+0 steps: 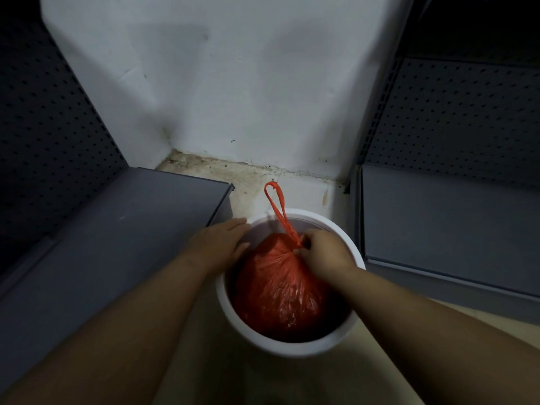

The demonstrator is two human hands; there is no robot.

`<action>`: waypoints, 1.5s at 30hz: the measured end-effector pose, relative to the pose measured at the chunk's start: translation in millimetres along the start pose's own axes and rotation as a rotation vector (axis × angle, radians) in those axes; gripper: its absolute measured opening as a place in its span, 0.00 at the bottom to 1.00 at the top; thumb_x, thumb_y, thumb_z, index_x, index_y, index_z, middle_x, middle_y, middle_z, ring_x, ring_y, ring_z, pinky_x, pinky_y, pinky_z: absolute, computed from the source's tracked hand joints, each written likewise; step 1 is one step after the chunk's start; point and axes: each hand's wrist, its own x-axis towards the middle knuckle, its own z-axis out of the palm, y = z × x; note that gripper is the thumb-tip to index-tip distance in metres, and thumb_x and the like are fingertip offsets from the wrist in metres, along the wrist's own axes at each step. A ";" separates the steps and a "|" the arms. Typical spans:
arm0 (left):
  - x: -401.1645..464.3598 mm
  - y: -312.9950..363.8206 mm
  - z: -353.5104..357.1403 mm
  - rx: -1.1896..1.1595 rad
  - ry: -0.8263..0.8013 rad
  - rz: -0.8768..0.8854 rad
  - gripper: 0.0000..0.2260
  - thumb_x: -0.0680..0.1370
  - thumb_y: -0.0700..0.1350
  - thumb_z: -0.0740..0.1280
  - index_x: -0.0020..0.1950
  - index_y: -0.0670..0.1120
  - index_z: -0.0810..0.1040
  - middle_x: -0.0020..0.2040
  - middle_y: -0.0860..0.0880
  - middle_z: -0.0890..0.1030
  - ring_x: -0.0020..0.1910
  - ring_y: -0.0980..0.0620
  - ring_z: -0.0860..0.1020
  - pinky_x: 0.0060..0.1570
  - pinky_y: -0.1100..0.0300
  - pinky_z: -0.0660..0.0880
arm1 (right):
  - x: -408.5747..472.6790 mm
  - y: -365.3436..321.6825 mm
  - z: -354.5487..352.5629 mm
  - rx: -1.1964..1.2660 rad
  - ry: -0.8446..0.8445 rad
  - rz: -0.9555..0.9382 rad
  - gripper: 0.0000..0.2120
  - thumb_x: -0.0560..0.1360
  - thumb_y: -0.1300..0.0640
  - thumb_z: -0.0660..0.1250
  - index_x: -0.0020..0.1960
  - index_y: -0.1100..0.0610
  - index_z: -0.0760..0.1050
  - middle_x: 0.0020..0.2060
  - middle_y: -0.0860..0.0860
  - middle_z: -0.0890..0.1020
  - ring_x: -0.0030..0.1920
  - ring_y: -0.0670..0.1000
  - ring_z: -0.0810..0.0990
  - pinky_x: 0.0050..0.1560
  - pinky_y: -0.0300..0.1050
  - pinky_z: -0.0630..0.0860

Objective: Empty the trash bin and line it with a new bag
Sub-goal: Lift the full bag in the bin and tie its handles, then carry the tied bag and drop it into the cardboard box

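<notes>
A round white trash bin point(295, 347) stands on the floor below me. Inside it sits a full red plastic bag point(277, 290), tied at the top, with a long handle loop point(276, 204) sticking up toward the wall. My right hand point(325, 254) is closed on the knotted neck of the bag. My left hand point(225, 242) lies flat on the bin's left rim, fingers together and stretched out, holding nothing.
Grey metal shelving with pegboard backs flanks the bin: a low shelf point(117, 229) on the left and another point(450, 223) on the right. A white wall point(233, 83) rises behind, with a stained floor corner point(228, 171) at its foot.
</notes>
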 end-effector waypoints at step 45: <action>-140.9 297.7 -631.5 0.140 0.370 0.666 0.29 0.74 0.57 0.46 0.55 0.44 0.81 0.53 0.44 0.83 0.51 0.41 0.80 0.50 0.50 0.76 | -351.6 -259.3 -508.8 0.015 0.509 0.476 0.10 0.76 0.57 0.66 0.51 0.63 0.79 0.50 0.61 0.83 0.52 0.60 0.80 0.47 0.49 0.73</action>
